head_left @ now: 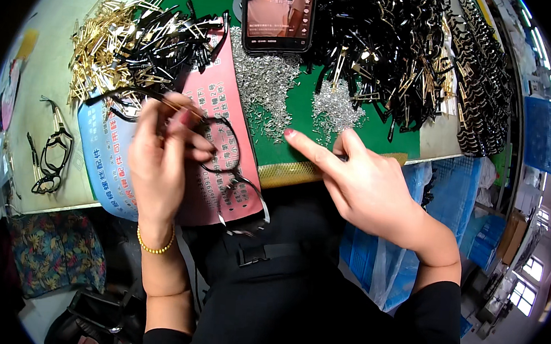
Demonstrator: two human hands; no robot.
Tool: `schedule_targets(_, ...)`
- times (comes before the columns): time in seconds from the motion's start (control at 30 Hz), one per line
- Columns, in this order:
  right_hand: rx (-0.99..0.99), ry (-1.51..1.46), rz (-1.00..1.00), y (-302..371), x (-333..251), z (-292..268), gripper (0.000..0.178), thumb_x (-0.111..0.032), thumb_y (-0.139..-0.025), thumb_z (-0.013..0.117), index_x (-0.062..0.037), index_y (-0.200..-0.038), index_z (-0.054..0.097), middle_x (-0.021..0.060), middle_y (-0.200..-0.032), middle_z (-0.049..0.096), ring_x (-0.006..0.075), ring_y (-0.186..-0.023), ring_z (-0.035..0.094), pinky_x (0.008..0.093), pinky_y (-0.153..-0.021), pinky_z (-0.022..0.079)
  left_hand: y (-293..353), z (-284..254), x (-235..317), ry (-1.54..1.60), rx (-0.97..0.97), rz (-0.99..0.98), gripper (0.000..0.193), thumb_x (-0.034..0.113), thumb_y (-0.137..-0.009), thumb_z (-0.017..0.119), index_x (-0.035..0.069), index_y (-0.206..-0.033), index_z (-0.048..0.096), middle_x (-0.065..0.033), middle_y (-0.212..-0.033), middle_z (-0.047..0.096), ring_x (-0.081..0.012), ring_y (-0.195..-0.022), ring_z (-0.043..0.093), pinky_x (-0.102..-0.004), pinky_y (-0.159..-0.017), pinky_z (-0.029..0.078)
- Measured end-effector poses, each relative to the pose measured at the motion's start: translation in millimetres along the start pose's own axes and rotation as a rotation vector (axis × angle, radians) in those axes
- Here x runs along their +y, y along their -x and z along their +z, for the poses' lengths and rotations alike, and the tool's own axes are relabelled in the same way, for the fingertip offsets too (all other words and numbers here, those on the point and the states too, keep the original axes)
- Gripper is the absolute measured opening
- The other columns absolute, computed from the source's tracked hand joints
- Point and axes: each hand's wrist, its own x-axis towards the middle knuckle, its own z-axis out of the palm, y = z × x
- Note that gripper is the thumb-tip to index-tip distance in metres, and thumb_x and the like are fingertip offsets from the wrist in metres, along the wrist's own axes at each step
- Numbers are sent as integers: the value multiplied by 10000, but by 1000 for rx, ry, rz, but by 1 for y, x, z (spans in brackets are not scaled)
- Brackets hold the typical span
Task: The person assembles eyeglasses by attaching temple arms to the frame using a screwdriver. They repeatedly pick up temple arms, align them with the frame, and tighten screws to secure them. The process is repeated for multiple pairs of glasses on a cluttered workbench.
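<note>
My left hand (170,140) has its fingers closed around a dark eyeglass frame (238,149), above a pink and blue printed sheet (213,196). One temple arm of the frame extends to the left past my fingers, and the rims hang to the right of my hand. My right hand (371,188) reaches its index finger to the near edge of a heap of tiny silver screws (265,88). The thumb is apart and the other fingers are curled under, partly hidden. A smaller heap of silver bits (336,112) lies just beyond that hand.
Gold and black temple arms (111,49) are piled at the far left. Many black eyeglass parts (386,45) cover the far right. A phone (276,19) stands behind the screws on the green mat (302,113). Assembled frames (53,156) rest at the left table edge.
</note>
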Motion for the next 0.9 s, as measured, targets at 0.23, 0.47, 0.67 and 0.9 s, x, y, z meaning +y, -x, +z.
schedule_targets(0.23,-42,-69,-206,-21,-11,3,598,-92,-846,633,-246,-1421,572,146,-925,558,279,-671,674,368,-506,519,20,11,4,-46,-121,-80,123,-5,-1024,556,-34,-1135,600,-83,-1012,715,-102,-750,713,-217,-611,582)
schedule_targets(0.47,-20,31,-310,-32,-7,8,628,-59,-797,640,-212,-1404,591,169,-992,590,268,-690,676,360,-502,526,20,10,6,-129,-176,-67,201,14,-1036,539,-30,-1223,599,-105,-1044,728,-84,-751,690,-190,-604,557)
schedule_targets(0.67,-41,26,-304,-35,-6,10,635,-44,-783,645,-193,-1398,594,170,-982,584,266,-673,665,363,-501,518,21,14,4,-178,-132,-25,159,9,-1034,544,-25,-1169,620,-81,-1004,734,-88,-710,689,-195,-572,540)
schedule_targets(0.9,-56,2,-265,-36,-6,9,629,-78,-818,659,-255,-1417,583,96,-864,503,255,-712,637,375,-505,512,24,22,0,-422,-46,191,230,-144,-848,588,-15,-1026,655,-94,-833,693,-183,-664,715,-293,-606,542)
